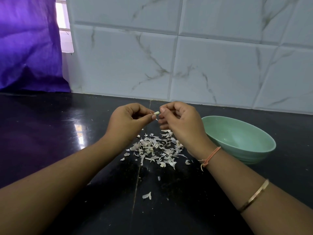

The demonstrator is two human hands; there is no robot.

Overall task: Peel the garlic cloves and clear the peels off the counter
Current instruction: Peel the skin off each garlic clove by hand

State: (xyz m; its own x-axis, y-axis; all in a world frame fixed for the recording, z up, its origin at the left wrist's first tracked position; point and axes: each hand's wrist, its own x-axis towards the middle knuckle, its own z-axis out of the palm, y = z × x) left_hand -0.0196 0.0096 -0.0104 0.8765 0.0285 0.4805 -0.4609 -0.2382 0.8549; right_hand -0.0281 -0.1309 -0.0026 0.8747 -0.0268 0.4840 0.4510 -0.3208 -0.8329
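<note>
A small pale garlic clove (156, 113) is held above the black counter (50, 133), pinched between thumb and forefinger of my left hand (126, 121). My right hand (179, 122) is right beside it, its curled fingers at the clove's right end, where a thin strip of peel hangs. Below both hands a heap of white garlic peels (155, 150) lies scattered on the counter. A few stray peels (147, 195) lie nearer to me.
A green bowl (264, 146) stands on the counter to the right of my right wrist; its visible inside looks bare. A white marbled tile wall (186, 56) rises behind. A purple curtain (28, 48) hangs at the far left.
</note>
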